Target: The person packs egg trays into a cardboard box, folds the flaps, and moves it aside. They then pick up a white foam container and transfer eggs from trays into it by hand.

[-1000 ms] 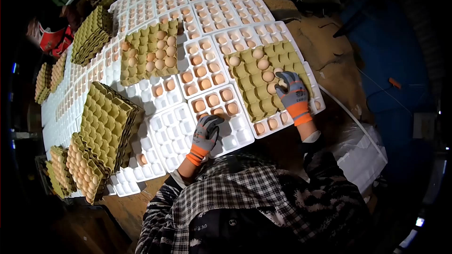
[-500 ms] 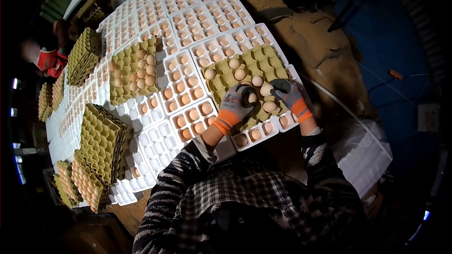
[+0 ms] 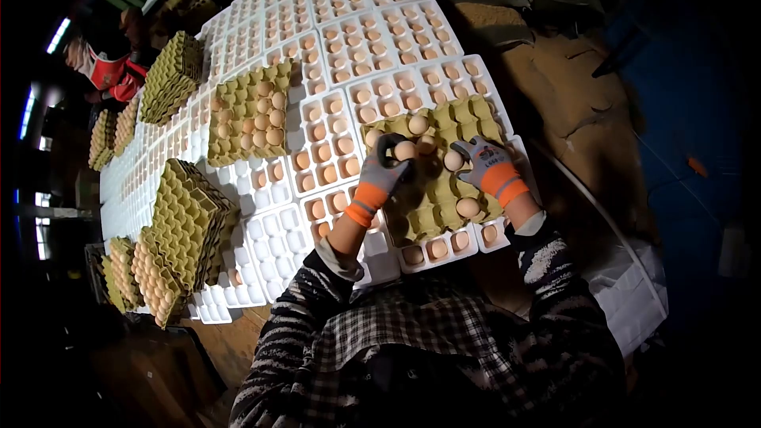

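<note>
An olive-green pulp egg tray [image 3: 432,190] lies over the white foam egg trays in front of me, partly filled with eggs. My left hand [image 3: 380,168], in a grey and orange glove, is closed round an egg [image 3: 405,150] above the tray's left part. Over its right part, the thumb and fingers of my gloved right hand [image 3: 491,168] close on another egg [image 3: 453,160]. A loose egg [image 3: 468,207] rests near the tray's front right. Others sit by its far left edge, among them an egg [image 3: 418,124] beyond my left hand.
White foam trays [image 3: 317,131] with eggs cover the table. Another partly filled pulp tray [image 3: 226,147] lies to the left, beside stacked pulp trays [image 3: 186,206]. A person in red [image 3: 111,71] is at the far left. Sacks [image 3: 547,87] lie on the right.
My left hand has moved up and left across the tray with an egg. An egg is between my right hand's fingers. The camera view has shifted slightly.
</note>
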A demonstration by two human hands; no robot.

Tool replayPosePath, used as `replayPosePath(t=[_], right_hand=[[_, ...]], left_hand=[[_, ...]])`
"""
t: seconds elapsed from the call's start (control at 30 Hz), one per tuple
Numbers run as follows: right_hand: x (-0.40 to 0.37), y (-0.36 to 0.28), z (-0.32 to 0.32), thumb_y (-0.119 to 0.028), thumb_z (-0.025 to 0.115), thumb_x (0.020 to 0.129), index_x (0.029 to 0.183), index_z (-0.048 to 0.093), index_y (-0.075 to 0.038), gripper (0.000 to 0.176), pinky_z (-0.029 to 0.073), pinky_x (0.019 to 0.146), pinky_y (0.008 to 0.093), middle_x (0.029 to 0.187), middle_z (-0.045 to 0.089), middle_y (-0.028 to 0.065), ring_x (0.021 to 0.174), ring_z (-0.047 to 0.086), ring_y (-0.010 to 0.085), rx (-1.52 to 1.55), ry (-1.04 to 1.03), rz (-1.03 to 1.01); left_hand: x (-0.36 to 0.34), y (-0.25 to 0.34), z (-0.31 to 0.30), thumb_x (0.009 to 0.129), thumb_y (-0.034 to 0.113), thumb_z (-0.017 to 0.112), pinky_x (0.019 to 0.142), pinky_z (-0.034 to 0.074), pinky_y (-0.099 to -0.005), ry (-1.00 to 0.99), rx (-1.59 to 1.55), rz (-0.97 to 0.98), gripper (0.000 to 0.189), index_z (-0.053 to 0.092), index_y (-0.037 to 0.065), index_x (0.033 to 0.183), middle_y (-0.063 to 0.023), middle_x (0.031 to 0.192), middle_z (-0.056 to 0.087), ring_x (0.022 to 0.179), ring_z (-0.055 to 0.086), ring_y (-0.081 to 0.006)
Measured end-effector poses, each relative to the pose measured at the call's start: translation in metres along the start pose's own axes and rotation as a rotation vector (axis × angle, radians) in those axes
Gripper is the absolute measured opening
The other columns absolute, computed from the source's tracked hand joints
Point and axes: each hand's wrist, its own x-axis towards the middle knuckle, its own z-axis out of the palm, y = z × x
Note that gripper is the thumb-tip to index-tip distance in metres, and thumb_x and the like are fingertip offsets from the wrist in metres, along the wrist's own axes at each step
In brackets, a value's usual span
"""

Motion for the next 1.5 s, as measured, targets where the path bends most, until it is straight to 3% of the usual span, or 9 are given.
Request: replayPosePath(t=[0.03, 0.1, 0.3, 0.63, 0.8, 0.97, 1.23, 1.3, 1.5], right_hand=[[0.011, 0.0, 0.0, -0.036, 0.074, 0.076, 0.131, 0.052, -0.022, 0.062, 0.051, 0.089, 0.0425, 0.124, 0.054, 0.0133, 0.11, 0.059, 0.0313, 0.007, 0.003, -0.03], [0.012, 0.004, 0.003, -0.034, 0.075, 0.076, 0.131, 0.053, -0.023, 0.06, 0.052, 0.089, 0.0415, 0.126, 0.053, 0.0126, 0.111, 0.059, 0.0305, 0.099, 0.101, -0.032], [0.028, -0.003, 0.007, -0.031, 0.075, 0.075, 0.12, 0.06, -0.02, 0.049, 0.054, 0.085, 0.0406, 0.128, 0.05, 0.0129, 0.106, 0.062, 0.0311, -0.194, -0.028, -0.053], [0.034, -0.059, -0.03, -0.008, 0.08, 0.069, 0.103, 0.062, -0.006, 0.039, 0.052, 0.078, 0.0308, 0.096, 0.066, 0.0091, 0.087, 0.064, 0.0186, 0.723, 0.247, -0.339], [0.139, -0.173, 0.003, -0.007, 0.08, 0.074, 0.112, 0.061, -0.004, 0.043, 0.052, 0.083, 0.0299, 0.104, 0.067, 0.0051, 0.092, 0.062, 0.0155, 0.923, 0.172, -0.517], [0.224, -0.303, 0.017, -0.025, 0.08, 0.071, 0.111, 0.065, -0.004, 0.047, 0.053, 0.084, 0.0378, 0.104, 0.071, 0.0139, 0.095, 0.068, 0.0285, 0.698, 0.255, -0.463], [0.235, -0.39, 0.029, -0.033, 0.075, 0.078, 0.111, 0.066, -0.006, 0.043, 0.052, 0.084, 0.0395, 0.101, 0.07, 0.0147, 0.091, 0.066, 0.0338, 0.474, 0.513, -0.292], [0.207, -0.396, 0.047, -0.023, 0.072, 0.082, 0.109, 0.068, -0.007, 0.031, 0.051, 0.085, 0.0383, 0.099, 0.069, 0.0132, 0.09, 0.066, 0.0333, 0.787, 0.308, -0.547], [0.086, -0.401, 0.126, -0.019, 0.07, 0.084, 0.112, 0.066, -0.013, 0.03, 0.048, 0.091, 0.0408, 0.113, 0.063, 0.0121, 0.105, 0.058, 0.0328, 0.459, 0.14, -0.917]], left_hand=[[0.007, 0.004, -0.023, 0.078, -0.001, 0.062, 0.079, 0.052, -0.0323, 0.077, -0.371, -0.142, 0.04, 0.062, 0.007, 0.117, -0.0085, 0.112, 0.059, 0.089, 0.063, -0.0209], [0.029, -0.017, -0.05, 0.077, -0.008, 0.057, 0.08, 0.052, -0.0313, 0.137, 0.341, 0.369, 0.048, 0.062, 0.009, 0.122, -0.0096, 0.117, 0.058, 0.093, 0.063, -0.0197], [0.043, -0.018, -0.042, 0.073, 0.02, 0.071, 0.09, 0.05, -0.0438, 0.05, 1.046, 0.08, 0.049, 0.064, 0.027, 0.121, -0.0128, 0.139, 0.049, 0.107, 0.057, -0.0378], [-0.059, -0.045, -0.117, 0.083, 0.024, 0.076, 0.088, 0.051, -0.0289, 0.217, -0.362, -0.173, 0.05, 0.06, 0.005, 0.127, -0.0052, 0.11, 0.067, 0.1, 0.06, -0.0107], [-0.158, -0.042, -0.166, 0.098, 0.034, 0.056, 0.091, 0.049, -0.0304, 0.267, -0.863, -0.234, 0.048, 0.054, 0.001, 0.132, -0.0092, 0.119, 0.063, 0.106, 0.06, -0.0181], [-0.243, -0.089, -0.217, 0.096, 0.062, 0.041, 0.061, 0.043, -0.0246, 0.241, -1.188, -0.25, 0.07, 0.049, 0.003, 0.133, -0.0019, 0.102, 0.06, 0.074, 0.052, -0.0105], [-0.302, -0.082, -0.282, 0.091, 0.028, 0.068, 0.05, 0.043, -0.0217, 0.821, -0.508, -0.454, 0.03, 0.069, 0.005, 0.109, -0.0009, 0.065, 0.061, 0.053, 0.055, -0.0095], [-0.291, -0.107, -0.291, 0.082, 0.022, 0.077, 0.064, 0.048, -0.025, 0.815, 0.272, 0.002, 0.039, 0.068, 0.007, 0.116, -0.0047, 0.094, 0.066, 0.077, 0.061, -0.0099], [-0.228, -0.095, -0.296, 0.074, 0.022, 0.079, 0.083, 0.05, -0.041, 0.566, 0.739, -0.095, 0.055, 0.061, 0.02, 0.126, -0.0109, 0.128, 0.053, 0.102, 0.059, -0.0323]])
